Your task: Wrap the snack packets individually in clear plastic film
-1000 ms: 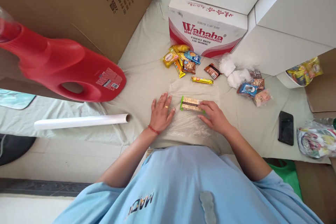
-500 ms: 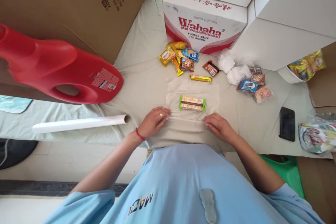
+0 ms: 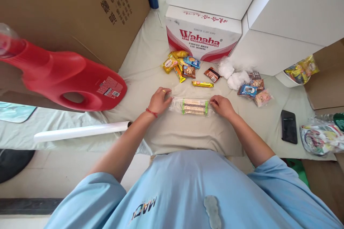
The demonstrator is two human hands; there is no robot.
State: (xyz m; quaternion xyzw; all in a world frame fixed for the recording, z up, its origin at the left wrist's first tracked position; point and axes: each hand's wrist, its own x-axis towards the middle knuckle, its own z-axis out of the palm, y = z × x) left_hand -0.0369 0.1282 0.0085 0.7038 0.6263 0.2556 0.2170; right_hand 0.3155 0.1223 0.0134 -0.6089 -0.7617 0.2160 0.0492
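Note:
A snack bar in a wrapper with bright green ends [image 3: 195,107] lies on the cloth in front of me. Clear plastic film [image 3: 176,105] covers it and reaches out past both ends. At the film's left end, my left hand [image 3: 160,101] is closed, pinching the edge between thumb and fingers. My right hand [image 3: 221,106] pinches the right end the same way, its fingertips partly hidden. Just beyond the film lies a thin yellow snack packet [image 3: 202,84].
Several snack packets [image 3: 179,65] lie before the Wahaha box [image 3: 200,39]. White crumpled balls [image 3: 236,79] and more packets [image 3: 247,91] sit to the right, near a black phone [image 3: 289,126]. A white roll [image 3: 80,131] and a red jug [image 3: 67,78] are on the left.
Both hands have moved away from my body, carrying the film's near edge up and over the snack bar. The film was flat under the bar before. The view has shifted slightly.

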